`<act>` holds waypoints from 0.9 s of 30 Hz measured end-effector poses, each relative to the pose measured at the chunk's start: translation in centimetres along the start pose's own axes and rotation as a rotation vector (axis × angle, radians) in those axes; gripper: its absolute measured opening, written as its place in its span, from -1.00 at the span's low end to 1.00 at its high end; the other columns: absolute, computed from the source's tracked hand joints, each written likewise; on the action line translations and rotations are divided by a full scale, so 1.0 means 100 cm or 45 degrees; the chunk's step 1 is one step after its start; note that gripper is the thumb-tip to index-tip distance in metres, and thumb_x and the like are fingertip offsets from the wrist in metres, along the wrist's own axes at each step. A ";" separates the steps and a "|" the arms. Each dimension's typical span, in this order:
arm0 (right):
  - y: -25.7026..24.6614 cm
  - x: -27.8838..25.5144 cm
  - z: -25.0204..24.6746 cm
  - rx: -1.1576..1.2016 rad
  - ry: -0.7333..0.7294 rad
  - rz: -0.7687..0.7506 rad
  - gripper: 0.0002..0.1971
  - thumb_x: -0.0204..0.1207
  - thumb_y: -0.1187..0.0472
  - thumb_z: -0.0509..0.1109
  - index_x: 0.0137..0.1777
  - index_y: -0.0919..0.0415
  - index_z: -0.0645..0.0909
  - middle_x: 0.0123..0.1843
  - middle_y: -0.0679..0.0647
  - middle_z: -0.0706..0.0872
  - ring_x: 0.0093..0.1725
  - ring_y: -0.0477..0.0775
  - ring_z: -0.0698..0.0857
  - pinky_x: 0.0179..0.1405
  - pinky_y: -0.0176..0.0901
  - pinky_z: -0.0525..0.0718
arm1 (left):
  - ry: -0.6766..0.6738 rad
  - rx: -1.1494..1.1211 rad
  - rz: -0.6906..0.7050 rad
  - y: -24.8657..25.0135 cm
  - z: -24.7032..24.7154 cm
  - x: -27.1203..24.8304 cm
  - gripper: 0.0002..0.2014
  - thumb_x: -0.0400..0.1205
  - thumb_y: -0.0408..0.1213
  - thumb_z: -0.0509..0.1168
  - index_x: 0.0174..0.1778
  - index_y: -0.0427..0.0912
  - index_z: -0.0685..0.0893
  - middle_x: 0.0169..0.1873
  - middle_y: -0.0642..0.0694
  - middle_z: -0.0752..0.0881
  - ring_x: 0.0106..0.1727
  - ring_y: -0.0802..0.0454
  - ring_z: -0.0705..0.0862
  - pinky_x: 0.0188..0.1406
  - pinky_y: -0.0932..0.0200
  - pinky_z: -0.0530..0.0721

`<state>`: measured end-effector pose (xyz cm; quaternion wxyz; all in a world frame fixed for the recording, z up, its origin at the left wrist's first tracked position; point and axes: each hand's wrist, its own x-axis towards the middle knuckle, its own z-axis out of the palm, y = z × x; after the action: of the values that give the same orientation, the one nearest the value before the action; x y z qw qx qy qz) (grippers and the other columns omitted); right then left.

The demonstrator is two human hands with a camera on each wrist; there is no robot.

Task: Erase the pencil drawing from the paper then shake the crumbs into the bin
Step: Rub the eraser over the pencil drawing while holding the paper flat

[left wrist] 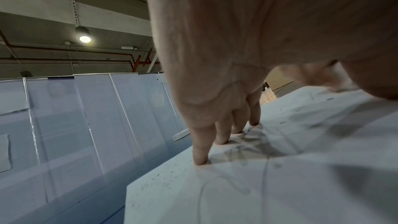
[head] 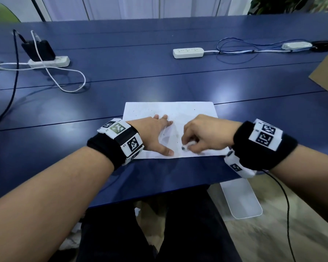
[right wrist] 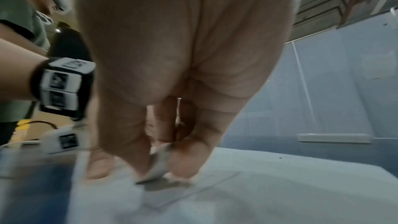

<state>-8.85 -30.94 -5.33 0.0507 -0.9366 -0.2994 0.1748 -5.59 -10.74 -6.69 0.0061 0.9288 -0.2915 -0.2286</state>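
Erasing step: right hand [head: 204, 132] is pinching eraser [head: 187, 146] at lower centre of paper [head: 178, 110]; left hand [head: 153, 133] is pressing flat, fingers straight. Next: lifting paper level toward bin.

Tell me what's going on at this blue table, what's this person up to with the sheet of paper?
A person is rubbing out pencil marks. The left hand presses flat on the white paper to steady it, while the right hand pinches a small white eraser against the sheet near its front edge. Dark crumbs are scattered over the paper and faint lines remain. The paper lies on the blue table, so nothing has been shaken off yet.
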 end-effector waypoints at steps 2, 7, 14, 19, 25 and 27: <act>0.012 0.014 -0.007 -0.016 0.094 0.135 -0.81 0.42 0.05 0.39 -0.09 0.08 0.79 -0.22 0.01 0.77 -0.18 0.08 0.68 -0.18 -0.11 0.66 | -0.011 0.032 -0.002 0.003 -0.003 -0.002 0.10 0.41 0.34 0.39 0.72 0.00 -0.04 0.71 0.04 -0.10 0.72 0.00 -0.03 0.63 -0.05 0.16; 0.019 0.024 -0.011 -0.086 0.160 0.210 -0.77 0.47 0.13 0.37 -0.43 0.03 0.57 -0.40 -0.05 0.62 -0.24 0.09 0.59 -0.40 -0.19 0.45 | -0.007 0.040 -0.021 0.003 -0.002 -0.001 0.14 0.38 0.39 0.38 0.72 -0.02 -0.06 0.71 0.00 -0.08 0.71 -0.01 0.03 0.61 -0.05 0.23; 0.001 -0.003 -0.003 0.003 -0.021 0.014 -0.79 0.41 0.11 0.40 -0.02 0.06 0.80 -0.12 -0.05 0.77 -0.21 -0.05 0.61 -0.07 -0.15 0.65 | 0.006 0.003 0.003 0.001 0.000 -0.001 0.11 0.38 0.36 0.41 0.72 0.02 -0.03 0.71 0.05 -0.10 0.72 0.02 -0.04 0.65 -0.05 0.17; 0.025 0.029 -0.016 -0.080 0.145 0.319 -0.81 0.49 0.11 0.36 -0.20 0.18 0.74 -0.31 0.10 0.77 -0.16 0.20 0.70 -0.29 -0.02 0.66 | -0.015 0.034 -0.003 0.004 -0.004 -0.003 0.10 0.41 0.35 0.39 0.72 0.01 -0.05 0.71 0.05 -0.11 0.72 0.01 -0.02 0.63 -0.07 0.20; 0.003 -0.004 -0.002 -0.041 -0.011 0.009 -0.80 0.41 0.11 0.39 -0.06 0.12 0.79 -0.13 0.02 0.75 -0.21 0.00 0.58 -0.09 -0.13 0.62 | 0.008 -0.008 0.013 0.000 0.001 0.000 0.11 0.38 0.36 0.40 0.72 0.02 -0.03 0.71 0.04 -0.10 0.72 0.01 -0.04 0.65 -0.06 0.16; -0.001 -0.013 -0.001 -0.004 -0.042 -0.048 -0.80 0.44 0.13 0.44 0.02 0.09 0.80 -0.06 -0.03 0.74 -0.25 -0.12 0.53 -0.08 -0.20 0.57 | 0.009 -0.019 0.012 -0.001 0.001 0.001 0.11 0.38 0.37 0.41 0.72 0.02 -0.02 0.71 0.06 -0.11 0.72 0.02 -0.05 0.65 -0.06 0.15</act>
<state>-9.90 -31.60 -4.76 0.0476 -0.9279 -0.3179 0.1889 -5.54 -10.71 -6.86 0.0151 0.9282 -0.2943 -0.2273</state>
